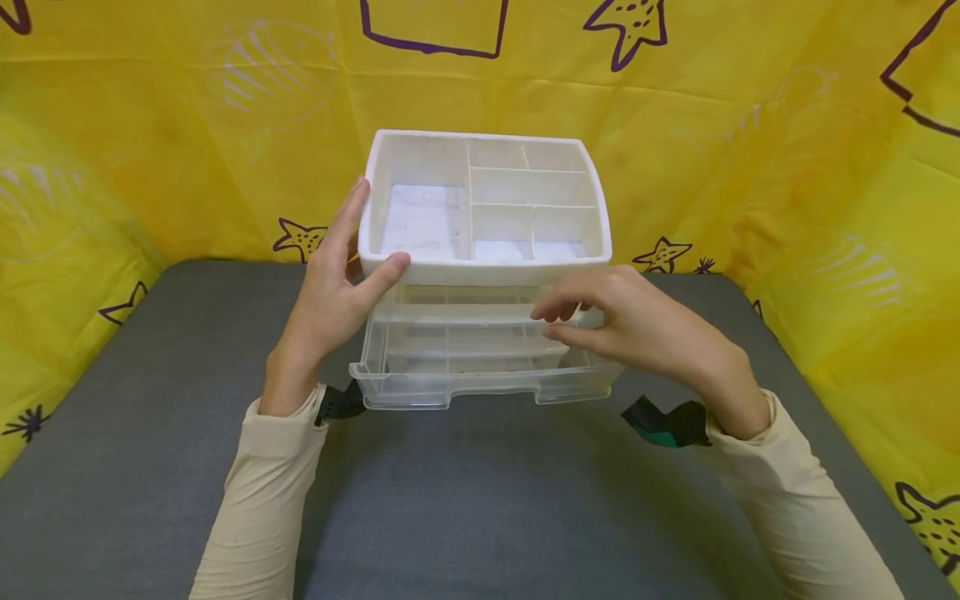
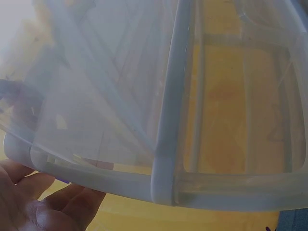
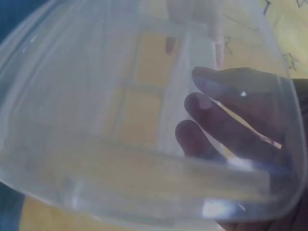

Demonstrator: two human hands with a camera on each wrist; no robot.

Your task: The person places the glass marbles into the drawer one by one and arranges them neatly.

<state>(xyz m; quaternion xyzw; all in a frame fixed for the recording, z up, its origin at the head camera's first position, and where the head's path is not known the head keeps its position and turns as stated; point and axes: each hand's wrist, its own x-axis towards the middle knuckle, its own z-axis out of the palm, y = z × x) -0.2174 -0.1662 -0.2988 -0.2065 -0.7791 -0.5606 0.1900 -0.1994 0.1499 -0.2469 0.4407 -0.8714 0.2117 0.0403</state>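
Note:
A white plastic drawer organizer (image 1: 487, 272) has a compartmented top tray, with one large section at left and several small ones at right. Below the tray, a clear drawer (image 1: 405, 390) juts out toward me; divider lines show through the plastic. My left hand (image 1: 330, 283) grips the organizer's left side, thumb over the tray's front corner. Over the right part of the drawer hovers my right hand (image 1: 630, 321), its fingers loosely bent with nothing visible between them. The right wrist view shows its fingers (image 3: 199, 103) through clear plastic. Clear panels (image 2: 110, 96) fill the left wrist view.
A dark grey table (image 1: 480, 500) lies beneath the organizer. Yellow cloth (image 1: 247, 150) with sea-creature drawings hangs at the back and both sides. Dark straps (image 1: 667, 423) are on both wrists, below the beige sleeves (image 1: 262, 500).

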